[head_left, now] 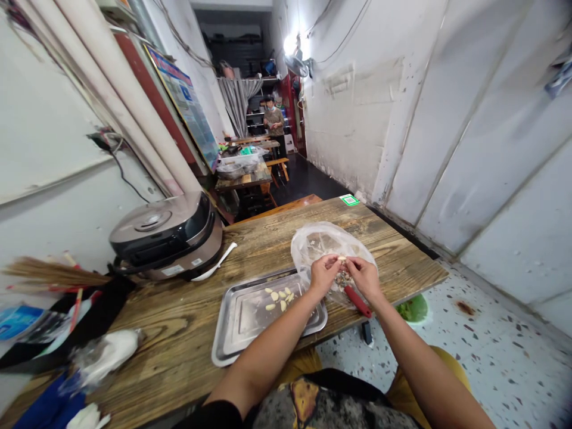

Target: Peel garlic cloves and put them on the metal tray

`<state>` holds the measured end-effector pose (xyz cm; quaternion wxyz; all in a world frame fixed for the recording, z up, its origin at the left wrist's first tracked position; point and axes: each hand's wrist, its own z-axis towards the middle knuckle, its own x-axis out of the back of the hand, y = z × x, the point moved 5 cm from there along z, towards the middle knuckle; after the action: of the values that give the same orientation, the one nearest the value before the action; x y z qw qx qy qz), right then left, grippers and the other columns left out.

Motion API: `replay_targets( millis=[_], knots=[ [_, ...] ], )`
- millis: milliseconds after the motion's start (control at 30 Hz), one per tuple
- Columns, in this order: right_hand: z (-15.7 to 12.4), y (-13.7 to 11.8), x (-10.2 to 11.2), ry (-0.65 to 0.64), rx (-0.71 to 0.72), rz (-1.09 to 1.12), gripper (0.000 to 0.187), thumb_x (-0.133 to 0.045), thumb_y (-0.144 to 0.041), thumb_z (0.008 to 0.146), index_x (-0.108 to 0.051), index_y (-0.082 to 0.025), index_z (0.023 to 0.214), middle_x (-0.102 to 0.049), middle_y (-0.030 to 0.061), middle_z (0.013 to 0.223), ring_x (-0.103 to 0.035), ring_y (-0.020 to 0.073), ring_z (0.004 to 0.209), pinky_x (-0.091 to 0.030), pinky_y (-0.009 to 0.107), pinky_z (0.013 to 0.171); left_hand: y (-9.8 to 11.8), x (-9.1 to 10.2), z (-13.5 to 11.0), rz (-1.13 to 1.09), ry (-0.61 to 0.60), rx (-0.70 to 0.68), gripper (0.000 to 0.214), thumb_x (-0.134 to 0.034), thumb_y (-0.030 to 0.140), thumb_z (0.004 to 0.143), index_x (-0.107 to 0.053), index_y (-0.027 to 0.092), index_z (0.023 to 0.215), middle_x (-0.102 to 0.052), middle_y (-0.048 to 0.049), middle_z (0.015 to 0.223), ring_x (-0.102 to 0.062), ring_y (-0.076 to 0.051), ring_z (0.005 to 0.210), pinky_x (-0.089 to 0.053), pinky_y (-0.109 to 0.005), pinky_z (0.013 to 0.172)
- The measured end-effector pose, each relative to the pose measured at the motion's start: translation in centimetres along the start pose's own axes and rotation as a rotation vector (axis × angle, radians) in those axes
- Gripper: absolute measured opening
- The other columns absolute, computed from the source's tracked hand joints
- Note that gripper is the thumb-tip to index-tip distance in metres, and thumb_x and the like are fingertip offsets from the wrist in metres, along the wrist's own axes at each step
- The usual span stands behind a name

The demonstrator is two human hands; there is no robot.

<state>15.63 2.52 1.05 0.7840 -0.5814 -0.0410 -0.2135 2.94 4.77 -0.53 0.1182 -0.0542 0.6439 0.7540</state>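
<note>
Above an open clear plastic bag (310, 241), my left hand (325, 272) and my right hand (363, 275) meet at the fingertips. Both pinch one small pale garlic clove (342, 258) between them. Skins and unpeeled cloves (342, 279) lie in the bag below. A red-handled tool (357, 301), probably a knife, rests at the bag's near edge under my right wrist; its blade is hidden. To the left, a metal tray (227, 310) holds several peeled garlic cloves (274, 295), and my left forearm passes over its right part.
A rice cooker (163, 232) and a white spoon (217, 262) sit on the wooden table (179, 316) at left. A green basin (413, 308) stands on the floor at right. Farther back, a person (274, 119) stands beyond another table (245, 179).
</note>
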Motion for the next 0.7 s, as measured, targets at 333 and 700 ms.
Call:
replay_targets(
  millis=[333,700],
  knots=[
    [-0.5,-1.8,0.2,0.074,-0.003,0.009,0.022,-0.054,-0.031,0.071,-0.070,-0.015,0.071,-0.069,0.0044,0.066,-0.060,0.0164,0.058,-0.045,0.024,0.057,1.2,-0.2,-0.6,0.048,0.008,-0.028,0.030,-0.063,0.038,0.071,-0.068,0.014,0.088,-0.066,-0.0030,0.066,-0.060,-0.014,0.057,-0.049,-0.026,0.058],
    [0.3,-0.1,-0.5,0.029,-0.219,0.242,0.023,-0.059,-0.033,0.062,-0.067,-0.013,0.067,-0.058,0.0003,0.047,-0.047,0.0112,0.039,-0.036,0.022,0.039,0.0,0.0,-0.7,-0.370,-0.130,0.262,0.036,-0.073,0.031,0.063,-0.066,0.009,0.092,-0.067,-0.0056,0.073,-0.060,-0.011,0.063,-0.049,-0.027,0.072]
  ],
)
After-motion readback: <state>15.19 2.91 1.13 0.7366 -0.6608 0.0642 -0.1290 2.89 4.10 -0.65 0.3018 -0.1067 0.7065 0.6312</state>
